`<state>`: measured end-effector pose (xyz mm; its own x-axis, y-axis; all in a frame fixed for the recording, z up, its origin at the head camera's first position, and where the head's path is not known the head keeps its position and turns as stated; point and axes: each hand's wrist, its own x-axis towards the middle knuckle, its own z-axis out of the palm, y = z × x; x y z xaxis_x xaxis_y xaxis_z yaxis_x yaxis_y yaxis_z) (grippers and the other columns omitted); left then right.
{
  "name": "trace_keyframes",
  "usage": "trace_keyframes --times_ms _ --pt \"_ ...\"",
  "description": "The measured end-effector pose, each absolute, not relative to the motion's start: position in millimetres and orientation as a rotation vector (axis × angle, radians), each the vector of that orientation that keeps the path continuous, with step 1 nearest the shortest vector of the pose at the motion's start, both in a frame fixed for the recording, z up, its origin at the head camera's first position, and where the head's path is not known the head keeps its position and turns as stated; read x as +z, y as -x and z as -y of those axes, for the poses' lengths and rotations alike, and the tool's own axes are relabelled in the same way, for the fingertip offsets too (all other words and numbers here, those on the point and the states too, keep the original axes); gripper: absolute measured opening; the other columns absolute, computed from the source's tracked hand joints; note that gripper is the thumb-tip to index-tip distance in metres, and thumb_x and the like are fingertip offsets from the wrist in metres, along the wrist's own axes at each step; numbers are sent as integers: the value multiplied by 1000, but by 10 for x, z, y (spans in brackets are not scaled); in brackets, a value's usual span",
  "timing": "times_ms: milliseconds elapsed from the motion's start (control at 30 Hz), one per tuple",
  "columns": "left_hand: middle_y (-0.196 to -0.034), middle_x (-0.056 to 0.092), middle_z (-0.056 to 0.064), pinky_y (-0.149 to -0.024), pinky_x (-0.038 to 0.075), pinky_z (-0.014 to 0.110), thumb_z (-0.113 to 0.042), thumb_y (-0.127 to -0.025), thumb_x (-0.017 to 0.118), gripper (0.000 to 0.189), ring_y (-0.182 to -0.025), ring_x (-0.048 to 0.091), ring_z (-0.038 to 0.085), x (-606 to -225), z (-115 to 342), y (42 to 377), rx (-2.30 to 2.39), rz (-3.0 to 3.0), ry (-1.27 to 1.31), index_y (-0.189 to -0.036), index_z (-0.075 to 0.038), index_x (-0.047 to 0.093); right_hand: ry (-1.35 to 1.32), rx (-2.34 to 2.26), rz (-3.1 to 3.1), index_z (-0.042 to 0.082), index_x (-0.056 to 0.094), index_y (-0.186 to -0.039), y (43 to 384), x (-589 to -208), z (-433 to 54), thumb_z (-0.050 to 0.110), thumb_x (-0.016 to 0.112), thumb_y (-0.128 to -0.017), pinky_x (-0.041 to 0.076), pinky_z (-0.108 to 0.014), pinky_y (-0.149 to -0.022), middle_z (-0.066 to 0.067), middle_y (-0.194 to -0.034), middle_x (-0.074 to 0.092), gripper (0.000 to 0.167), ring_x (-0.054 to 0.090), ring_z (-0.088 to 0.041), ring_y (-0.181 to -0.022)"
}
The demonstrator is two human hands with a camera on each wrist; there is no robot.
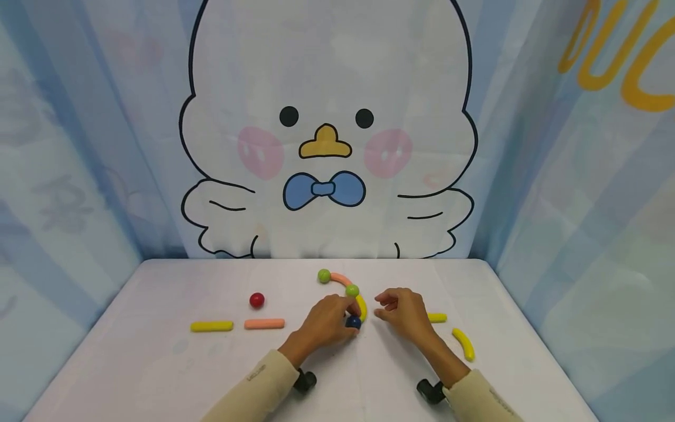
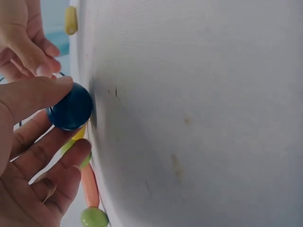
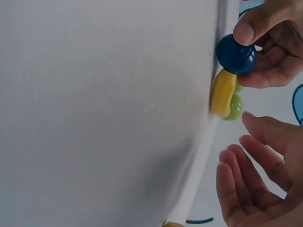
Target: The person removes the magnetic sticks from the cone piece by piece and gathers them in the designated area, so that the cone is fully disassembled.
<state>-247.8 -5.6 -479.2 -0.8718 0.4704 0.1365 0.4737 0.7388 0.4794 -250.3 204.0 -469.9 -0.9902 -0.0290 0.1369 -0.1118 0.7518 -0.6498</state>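
My left hand [image 1: 326, 321] pinches a dark blue ball [image 1: 353, 322] between thumb and fingers, low over the white table. The ball sits at the near end of a curved yellow stick [image 1: 362, 308]. From that stick a chain runs away and to the left: a green ball [image 1: 352, 290], a curved salmon-pink stick [image 1: 340, 278] and another green ball [image 1: 324, 275]. In the right wrist view the blue ball [image 3: 236, 54] meets the tip of the yellow stick [image 3: 222, 93]. My right hand [image 1: 405, 313] hovers just right of the chain, fingers loosely bent, holding nothing.
Left of the hands lie a red ball [image 1: 256, 300], a straight yellow stick [image 1: 211, 326] and a straight salmon-pink stick [image 1: 264, 323]. Beyond my right wrist are a straight yellow stick [image 1: 437, 317] and a curved yellow one [image 1: 464, 344]. Printed curtains surround the table [image 1: 132, 363].
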Motion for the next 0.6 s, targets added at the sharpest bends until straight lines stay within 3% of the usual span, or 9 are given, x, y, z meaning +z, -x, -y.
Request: trace_keyframes --times_ms 167,300,400,600 --pt "-104 77 -6 -84 50 28 -29 -84 93 33 -90 54 8 -4793 76 2467 -811 2946 734 -111 -17 78 -151 1073 2849 10 82 -107 2615 -4733 -1891 14 89 -86 63 -33 -77 -3 -97 80 22 72 -14 -83" --pt "-98 74 -5 -81 49 27 -29 -83 93 32 -90 54 8 -4805 83 2467 -795 2924 746 -107 -15 78 -113 1061 2885 10 82 -106 2702 -4738 -1790 19 91 -85 57 -30 -74 -1 -90 78 24 69 -14 -82" --pt "-99 73 -4 -84 51 28 -28 -84 92 32 -93 57 9 -4822 94 2463 -801 2917 763 -108 -13 78 -68 1048 2913 10 82 -103 2755 -4756 -1730 21 92 -84 51 -28 -69 0 -84 75 25 65 -15 -79" --pt "-101 73 -3 -89 54 31 -26 -89 88 28 -96 60 10 -4825 123 2454 -774 2908 807 -110 -12 77 -42 1019 2916 9 82 -97 2780 -4776 -1665 18 92 -82 49 -26 -64 0 -78 72 21 63 -15 -73"
